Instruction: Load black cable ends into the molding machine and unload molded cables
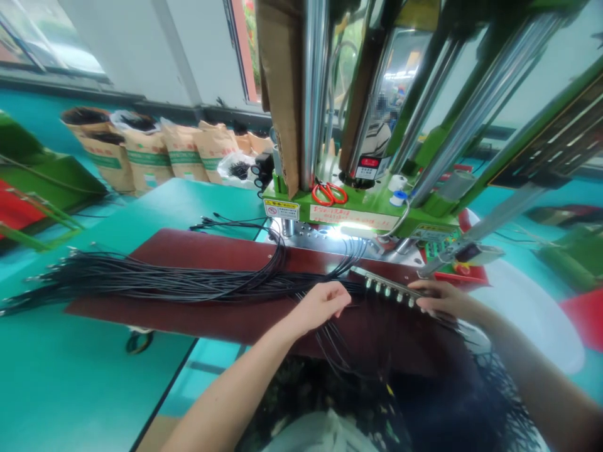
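My left hand is closed, its fingers curled in above the black cables; whatever lies inside the fingers is hidden. Thin cables also show just below that hand. My right hand grips the right end of a narrow metal bar, thumb and fingers on either side. Several small pale pieces stick out in a row along the bar's near edge. The bar lies at a slant over the dark red-brown board, close to the press.
A green press with steel columns stands behind the board. Red-handled scissors and a blue-and-white spool rest on it. Paper sacks line the wall. A white round surface is at right; cable ends hang over the board's left edge.
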A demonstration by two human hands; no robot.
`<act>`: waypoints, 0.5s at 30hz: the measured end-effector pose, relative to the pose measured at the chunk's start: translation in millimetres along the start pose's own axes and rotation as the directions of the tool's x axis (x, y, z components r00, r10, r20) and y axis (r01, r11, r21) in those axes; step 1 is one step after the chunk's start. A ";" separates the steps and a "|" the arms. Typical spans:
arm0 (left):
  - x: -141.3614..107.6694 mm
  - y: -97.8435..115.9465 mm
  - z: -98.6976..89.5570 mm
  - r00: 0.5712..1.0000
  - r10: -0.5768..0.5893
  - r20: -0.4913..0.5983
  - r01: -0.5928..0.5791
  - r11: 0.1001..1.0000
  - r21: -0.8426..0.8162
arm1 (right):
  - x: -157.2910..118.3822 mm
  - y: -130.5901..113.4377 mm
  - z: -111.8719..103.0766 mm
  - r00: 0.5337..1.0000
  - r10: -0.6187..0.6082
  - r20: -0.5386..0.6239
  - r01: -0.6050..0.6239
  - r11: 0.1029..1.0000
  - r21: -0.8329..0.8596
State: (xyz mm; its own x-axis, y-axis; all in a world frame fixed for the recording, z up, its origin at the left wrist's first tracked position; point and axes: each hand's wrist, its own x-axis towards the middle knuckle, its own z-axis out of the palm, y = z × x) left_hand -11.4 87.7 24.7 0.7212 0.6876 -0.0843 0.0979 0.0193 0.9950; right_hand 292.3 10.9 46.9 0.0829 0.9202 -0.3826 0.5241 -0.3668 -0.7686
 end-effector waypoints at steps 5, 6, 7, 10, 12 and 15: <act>-2.4 1.8 -12.8 0.995 -0.015 -0.102 0.010 0.999 -0.050 | 55.0 -28.5 -3.2 0.951 -0.253 0.177 0.295 0.912 -0.283; -2.8 1.5 -16.0 0.992 -0.028 -0.121 0.020 0.998 -0.066 | 63.4 -33.0 -1.4 0.929 -0.308 0.203 0.362 0.869 -0.338; -3.1 1.2 -19.3 0.989 -0.042 -0.139 0.031 0.996 -0.083 | 70.5 -36.4 0.7 0.910 -0.345 0.230 0.410 0.828 -0.382; 0.3 -0.5 -28.4 0.983 -0.066 -0.174 0.044 0.991 -0.126 | 84.0 -38.1 7.5 0.885 -0.377 0.272 0.463 0.766 -0.447; 8.4 -2.3 -33.1 0.978 -0.062 -0.197 0.030 0.986 -0.164 | 87.6 -33.1 11.7 0.884 -0.392 0.255 0.467 0.746 -0.474; 32.0 -6.6 -37.3 0.957 -0.071 -0.281 -0.019 0.951 -0.307 | 87.7 -21.1 20.1 0.889 -0.435 0.142 0.440 0.729 -0.524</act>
State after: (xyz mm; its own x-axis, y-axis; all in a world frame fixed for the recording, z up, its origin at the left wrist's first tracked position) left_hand -14.6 136.7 17.5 0.4903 0.8608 -0.1367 -0.1316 0.2282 0.9647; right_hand 271.6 96.6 19.3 -0.2747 0.9583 -0.0790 0.8628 0.2094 -0.4601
